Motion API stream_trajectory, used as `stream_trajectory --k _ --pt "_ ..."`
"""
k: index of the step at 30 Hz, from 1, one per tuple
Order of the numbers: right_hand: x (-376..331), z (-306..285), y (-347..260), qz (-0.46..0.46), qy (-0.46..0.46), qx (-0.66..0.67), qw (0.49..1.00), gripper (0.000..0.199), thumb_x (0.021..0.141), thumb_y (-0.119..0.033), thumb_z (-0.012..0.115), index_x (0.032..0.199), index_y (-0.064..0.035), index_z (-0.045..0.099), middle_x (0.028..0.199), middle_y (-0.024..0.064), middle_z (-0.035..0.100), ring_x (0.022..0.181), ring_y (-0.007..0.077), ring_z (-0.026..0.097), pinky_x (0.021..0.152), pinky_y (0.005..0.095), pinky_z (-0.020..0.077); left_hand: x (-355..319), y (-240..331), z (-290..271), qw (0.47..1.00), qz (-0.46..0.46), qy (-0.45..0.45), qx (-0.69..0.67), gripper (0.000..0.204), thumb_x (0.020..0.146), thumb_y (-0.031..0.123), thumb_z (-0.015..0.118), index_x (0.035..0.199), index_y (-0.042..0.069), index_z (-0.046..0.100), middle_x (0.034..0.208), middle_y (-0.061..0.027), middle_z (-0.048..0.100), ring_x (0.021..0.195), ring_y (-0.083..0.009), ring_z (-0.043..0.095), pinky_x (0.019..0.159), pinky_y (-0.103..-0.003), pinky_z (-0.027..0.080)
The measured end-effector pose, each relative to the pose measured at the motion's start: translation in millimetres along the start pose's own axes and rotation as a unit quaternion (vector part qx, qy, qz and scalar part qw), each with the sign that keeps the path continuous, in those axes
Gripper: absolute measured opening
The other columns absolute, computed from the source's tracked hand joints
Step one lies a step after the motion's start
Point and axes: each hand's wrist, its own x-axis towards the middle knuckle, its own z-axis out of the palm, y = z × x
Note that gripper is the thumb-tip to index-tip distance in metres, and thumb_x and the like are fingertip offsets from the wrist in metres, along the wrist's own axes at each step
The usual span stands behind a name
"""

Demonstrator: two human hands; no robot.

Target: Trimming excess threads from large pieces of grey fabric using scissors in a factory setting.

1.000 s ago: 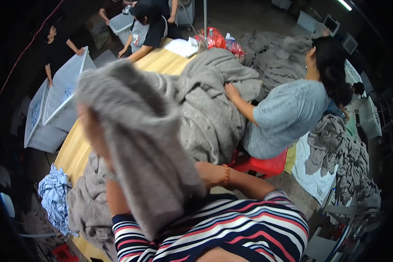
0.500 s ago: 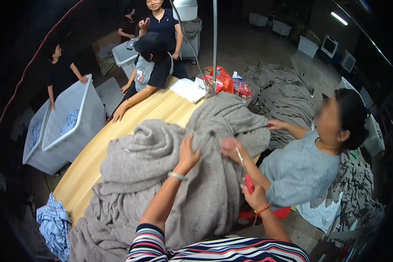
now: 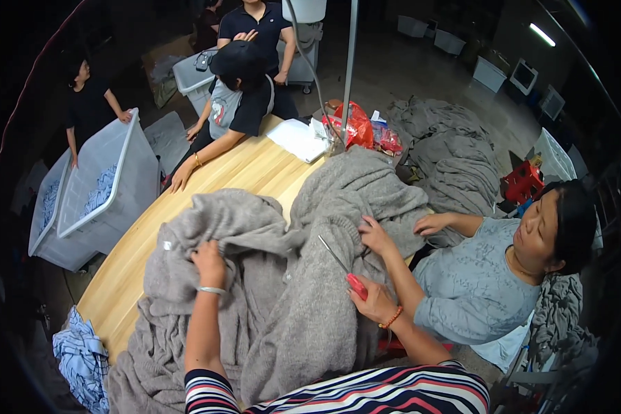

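Head view looks down on a round wooden bench (image 3: 255,169) heaped with grey knitted fabric. The person's left hand (image 3: 209,261) rests on the grey knit (image 3: 269,303) near the middle of the heap, fingers curled into a fold of it — the grip is closed on cloth, a silver bangle at the wrist. The right hand (image 3: 374,298) sits at the heap's right edge, closed around the red handles of a pair of scissors (image 3: 338,265), whose thin blades point up and left across the knit. Just above the blades lies a co-worker's hand (image 3: 376,234), flat on the same fabric; this person, in a pale blue top, sits at the right of the bench with the other hand further right on the cloth. A red plastic bag (image 3: 352,124) and white papers (image 3: 298,138) lie at the far edge of the bench. Left of the bench stands a clear plastic bin (image 3: 107,186) — blue cloth inside it. More grey fabric lies piled on the floor beyond.
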Motion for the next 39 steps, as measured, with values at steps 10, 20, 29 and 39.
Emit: stream_trajectory --k 10,20,29,39 --pt "-38.7 21.8 -28.1 -0.002 -0.057 -0.023 0.998 0.036 0.088 -0.025 0.066 0.118 -0.0067 0.062 0.093 0.0223 0.067 0.092 0.0409 0.066 0.077 0.0430 0.0525 -122.4 -106.9 -38.8 0.976 -0.142 -0.070 -0.149 0.023 0.076 0.008 0.063 0.097 0.000 0.065 0.087 -0.0203 0.069 0.082 -0.0388 0.066 0.074 -0.046 0.051" --pt "-82.1 30.8 -50.7 -0.044 -0.052 -0.035 0.997 0.034 0.088 -0.018 0.066 0.119 -0.0059 0.061 0.101 0.0200 0.069 0.096 0.0378 0.067 0.080 0.0409 0.0531 -267.6 -112.0 -151.2 0.928 -0.194 -0.170 -0.269 0.037 0.089 0.032 0.065 0.076 -0.004 0.063 0.060 -0.0092 0.059 0.063 -0.0226 0.060 0.059 -0.038 0.046" --pt "-100.0 46.9 -61.2 -0.038 -0.075 -0.068 0.994 0.034 0.087 -0.023 0.066 0.118 -0.0078 0.061 0.092 0.0219 0.067 0.089 0.0421 0.065 0.076 0.0440 0.0527 -307.3 -77.7 -171.1 0.979 -0.113 -0.172 0.005 0.054 0.076 0.027 0.077 0.122 0.006 0.058 0.117 -0.0170 0.061 0.111 -0.0372 0.057 0.094 -0.063 0.038" --pt "-98.4 59.8 -75.1 -0.073 -0.117 -0.127 0.982 0.036 0.087 -0.025 0.066 0.118 -0.0088 0.061 0.087 0.0218 0.067 0.085 0.0415 0.066 0.074 0.0469 0.0521 -169.8 36.0 -62.2 0.989 0.044 0.006 -0.140 0.051 0.075 0.018 0.078 0.121 0.005 0.061 0.113 -0.0163 0.062 0.105 -0.0374 0.057 0.091 -0.045 0.045"
